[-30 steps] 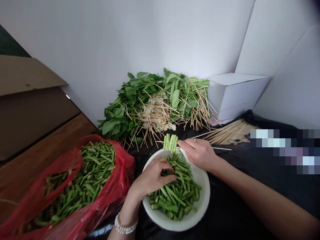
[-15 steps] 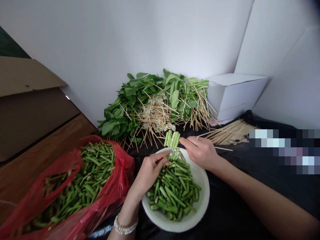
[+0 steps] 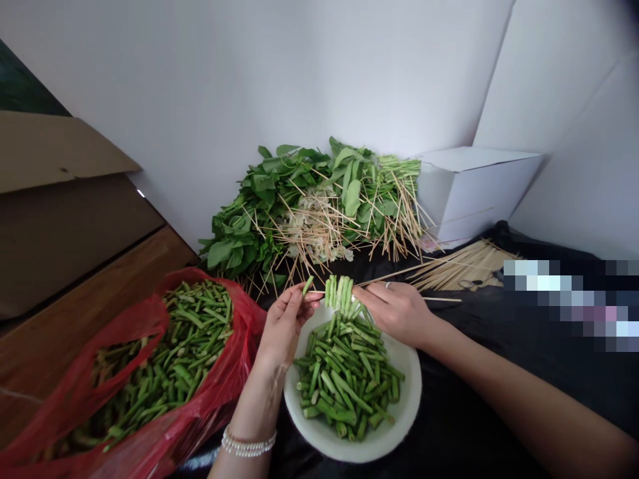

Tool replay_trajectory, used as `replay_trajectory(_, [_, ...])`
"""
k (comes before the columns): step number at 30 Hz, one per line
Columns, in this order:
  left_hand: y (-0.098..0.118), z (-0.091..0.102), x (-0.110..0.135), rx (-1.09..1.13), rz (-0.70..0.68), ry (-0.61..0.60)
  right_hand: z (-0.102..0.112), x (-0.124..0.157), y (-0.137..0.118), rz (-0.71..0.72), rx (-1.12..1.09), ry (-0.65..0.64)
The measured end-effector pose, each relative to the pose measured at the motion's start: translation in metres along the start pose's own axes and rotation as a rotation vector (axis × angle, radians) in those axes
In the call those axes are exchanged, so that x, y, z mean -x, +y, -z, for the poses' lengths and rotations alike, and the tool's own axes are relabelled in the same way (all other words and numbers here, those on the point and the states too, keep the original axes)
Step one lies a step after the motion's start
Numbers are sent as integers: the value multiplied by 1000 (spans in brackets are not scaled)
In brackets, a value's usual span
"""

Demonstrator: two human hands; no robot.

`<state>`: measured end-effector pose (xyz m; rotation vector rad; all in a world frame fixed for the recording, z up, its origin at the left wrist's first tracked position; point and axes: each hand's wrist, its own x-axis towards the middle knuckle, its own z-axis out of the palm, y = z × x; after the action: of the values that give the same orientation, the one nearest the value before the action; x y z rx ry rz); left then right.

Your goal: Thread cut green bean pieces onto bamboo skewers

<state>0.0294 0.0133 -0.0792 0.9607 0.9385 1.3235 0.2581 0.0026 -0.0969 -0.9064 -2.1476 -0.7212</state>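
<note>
My left hand (image 3: 287, 316) pinches one short green stem piece (image 3: 308, 285) at the tip of a thin skewer. Several green stem pieces (image 3: 339, 293) sit side by side on that skewer, between my two hands. My right hand (image 3: 397, 311) is closed around the skewer close to the row of pieces, and wears a ring. Below both hands stands a white bowl (image 3: 410, 412) heaped with cut green stems (image 3: 344, 379).
To the left, a red plastic bag (image 3: 239, 332) holds more cut stems. Skewered leafy greens (image 3: 264, 186) lie piled against the wall. Loose bamboo skewers (image 3: 454, 266) lie by a white box (image 3: 479, 186). A brown cardboard box (image 3: 60, 153) stands far left.
My left hand has risen from the bowl's stems to the skewer tip, now with a stem piece in its fingers. The skewer with its row has dropped slightly and lies more level.
</note>
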Motion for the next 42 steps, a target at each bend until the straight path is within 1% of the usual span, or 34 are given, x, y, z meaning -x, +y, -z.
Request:
replay_trajectory(4, [-1, -1, 1, -58, -39, -37, -2, 1, 0, 10, 3, -11])
replay_trajectory(11, [-3, 1, 0, -202, -110, -73, -2, 1, -1, -15, -16, -3])
replay_trajectory(13, [-3, 2, -1, -268, -148, -57, -2, 1, -1, -23, -22, -2])
replay_trajectory(16, [-3, 5, -1, -394, -233, 20, -2, 1, -1, -25, -28, -13])
replay_trajectory(18, [-4, 7, -3, -421, -266, 67, -1, 1, -1, -25, -27, -16])
replay_trajectory(20, [-5, 8, -4, -341, -228, 68, -1, 0, -2, -29, -27, -9])
replay_trajectory(23, [-7, 8, -5, -128, -111, 30, 0, 0, -3, -31, -35, 2])
replay_trajectory(25, [-7, 8, -5, -49, -75, 23, 0, 0, -3, -32, -39, 0])
replay_trajectory(30, [-3, 9, -4, 12, -25, 18, 0, 0, -2, -41, -43, -8])
replay_trajectory(35, [3, 11, -3, 101, 97, -10, 0, -1, -3, -20, -82, 23])
replay_trajectory(39, [5, 8, -2, 142, 153, -61, 0, -1, -4, -5, -105, 49])
replay_trajectory(42, [2, 3, -1, 131, 169, -58, 0, -1, -5, 14, -110, 46])
